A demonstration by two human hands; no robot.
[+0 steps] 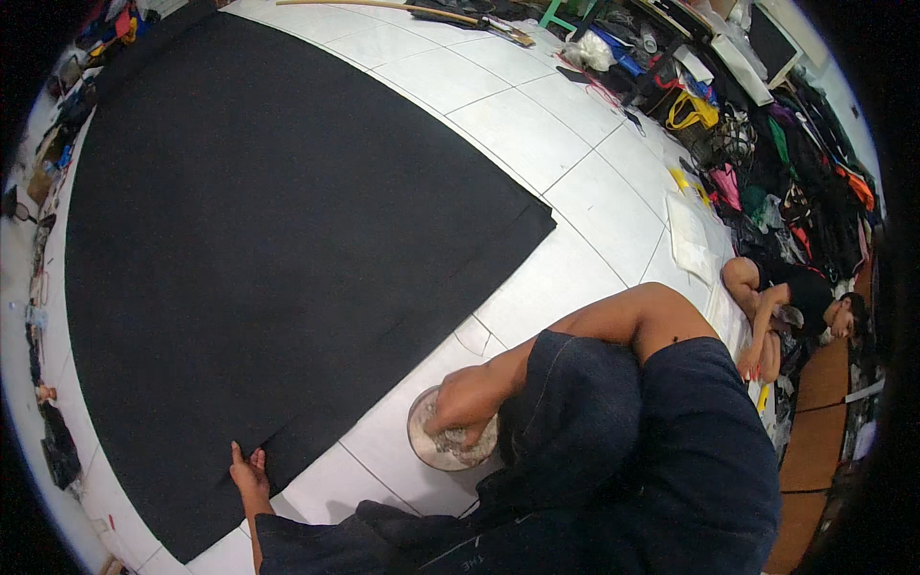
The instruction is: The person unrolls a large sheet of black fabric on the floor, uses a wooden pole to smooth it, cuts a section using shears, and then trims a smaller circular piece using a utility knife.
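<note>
A large sheet of black cloth (287, 230) lies spread over the floor on the left and ahead of me. My left hand (249, 468) rests on its near edge, thumb and fingers apart, by a small crease. My right hand (468, 401) reaches down into a round metal-looking bowl (412, 439) standing on the tiles just beside the cloth. Pale, whitish stuff (447, 447) lies in the bowl; I cannot tell exactly what it is. The fingers of that hand are curled, and whatever they grip is hidden.
White floor tiles (522, 125) run along the cloth's right side. At the far right another person (805, 307) sits low on the floor. A heap of bags and mixed goods (728, 144) lines the right wall. A long wooden stick (383, 7) lies at the top.
</note>
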